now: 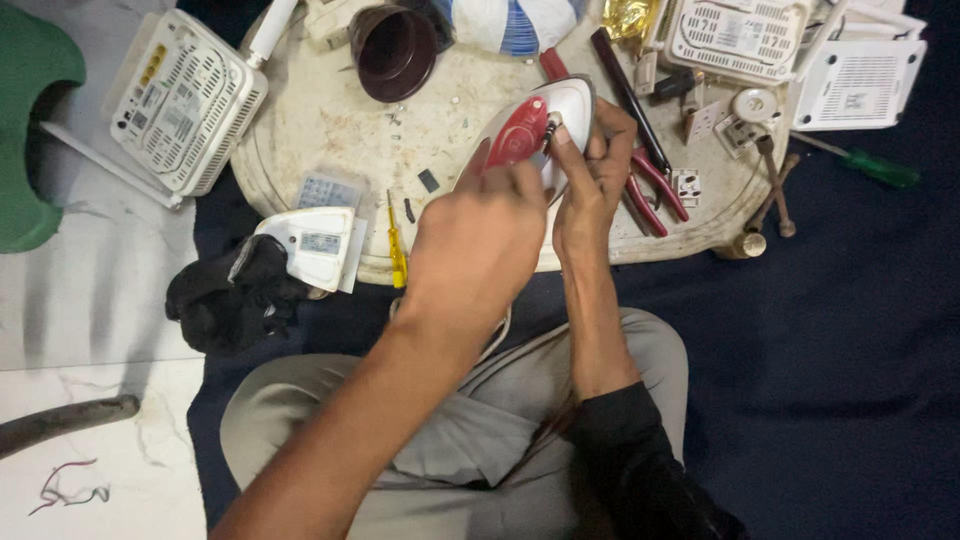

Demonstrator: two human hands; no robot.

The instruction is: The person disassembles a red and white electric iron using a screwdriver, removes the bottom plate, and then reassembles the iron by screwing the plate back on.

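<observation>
A red and white clothes iron (545,115) rests tilted on the worn round table (330,120). My left hand (480,240) grips the iron's near end, fingers wrapped over its red part. My right hand (590,170) holds the iron's right side, with thumb and fingers pinching a small dark part near the iron's top. Red-handled pliers (655,190) lie just right of my right hand. A yellow-handled tester screwdriver (397,245) lies on the table left of my left hand.
A brown cup (392,48) stands at the back. White routers (185,100) (740,35) lie at left and back right. A white plastic cover (315,245) and black cloth (235,295) sit at the table's front left. A green-handled screwdriver (880,168) and a hammer (772,180) lie right.
</observation>
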